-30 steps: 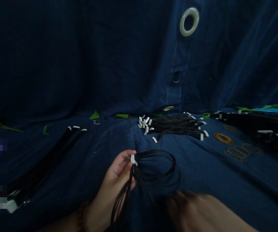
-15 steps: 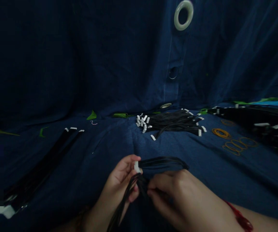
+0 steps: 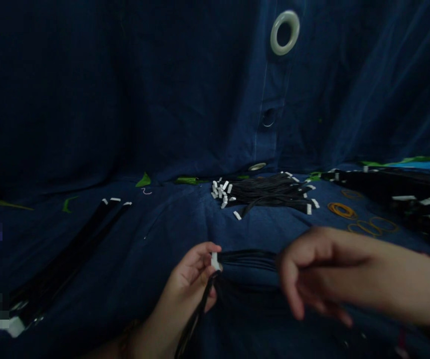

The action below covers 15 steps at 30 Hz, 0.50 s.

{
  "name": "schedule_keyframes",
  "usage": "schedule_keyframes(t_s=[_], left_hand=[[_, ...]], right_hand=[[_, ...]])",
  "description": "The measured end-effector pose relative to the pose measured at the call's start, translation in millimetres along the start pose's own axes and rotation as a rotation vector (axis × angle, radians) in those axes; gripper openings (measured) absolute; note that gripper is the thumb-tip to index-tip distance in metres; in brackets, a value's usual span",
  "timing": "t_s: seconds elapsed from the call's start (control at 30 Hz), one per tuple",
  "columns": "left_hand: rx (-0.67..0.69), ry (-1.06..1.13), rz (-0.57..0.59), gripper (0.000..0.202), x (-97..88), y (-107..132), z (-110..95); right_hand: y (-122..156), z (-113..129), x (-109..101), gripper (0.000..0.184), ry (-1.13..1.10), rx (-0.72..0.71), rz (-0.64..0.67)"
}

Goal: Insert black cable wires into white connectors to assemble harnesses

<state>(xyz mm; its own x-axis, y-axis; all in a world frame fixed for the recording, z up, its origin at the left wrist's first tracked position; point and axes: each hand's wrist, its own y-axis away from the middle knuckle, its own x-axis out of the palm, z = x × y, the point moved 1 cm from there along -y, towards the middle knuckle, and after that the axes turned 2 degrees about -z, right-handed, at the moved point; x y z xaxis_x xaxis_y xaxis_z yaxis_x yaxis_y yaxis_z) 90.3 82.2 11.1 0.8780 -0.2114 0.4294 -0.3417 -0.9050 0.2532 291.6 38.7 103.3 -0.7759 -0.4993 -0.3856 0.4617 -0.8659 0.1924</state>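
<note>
My left hand (image 3: 190,276) is closed on a black cable bundle (image 3: 250,259), pinching its white connector (image 3: 215,261) between thumb and fingers. Part of the bundle stretches to the right, and other black strands hang down past my left wrist. At the bundle's right end is my right hand (image 3: 323,274), palm down, its fingers loosely bent and apart. I see nothing gripped in it, though it hides the far ends of the wires. Beyond the hands lies a pile of black cables (image 3: 267,192) with white connectors at both ends.
Orange rubber bands (image 3: 342,210) lie right of the pile. Farther right is a dark heap of cables (image 3: 416,187). Flat black cables (image 3: 69,249) lie at left. Green scraps (image 3: 187,180) sit along the base of a hanging blue cloth (image 3: 185,89) with a ring (image 3: 285,33).
My right hand has moved from beside the left hand to the right and up, its fingers parting. The left hand keeps its hold on the cable bundle. One rubber band is now covered less clearly.
</note>
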Motion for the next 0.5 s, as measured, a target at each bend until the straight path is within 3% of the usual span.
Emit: schedule_keyframes(t_s=[0.03,0.1,0.27,0.33,0.43,0.5], left_hand=[[0.014,0.015,-0.006,0.031,0.0,1,-1],[0.039,0.043,-0.014,0.034,-0.3,1,-3],[0.073,0.037,-0.053,0.036,-2.0,0,-4],[0.077,0.022,-0.063,0.036,-2.0,1,-3],[0.072,0.018,-0.064,0.036,-1.5,3,-4],[0.079,0.024,-0.062,0.035,-1.9,3,-3]], right_hand=[[0,-1,-11,0.023,-0.18,-0.04,0.036],[-3,-5,-29,0.013,-0.356,-0.151,-0.079],[-17,-16,-44,0.017,-0.092,-0.371,-0.763],[-17,-13,-40,0.02,-0.176,-0.492,-0.959],[-13,-1,-25,0.025,-0.425,-0.56,-0.971],[-10,7,-10,0.021,-0.493,-0.463,-0.821]])
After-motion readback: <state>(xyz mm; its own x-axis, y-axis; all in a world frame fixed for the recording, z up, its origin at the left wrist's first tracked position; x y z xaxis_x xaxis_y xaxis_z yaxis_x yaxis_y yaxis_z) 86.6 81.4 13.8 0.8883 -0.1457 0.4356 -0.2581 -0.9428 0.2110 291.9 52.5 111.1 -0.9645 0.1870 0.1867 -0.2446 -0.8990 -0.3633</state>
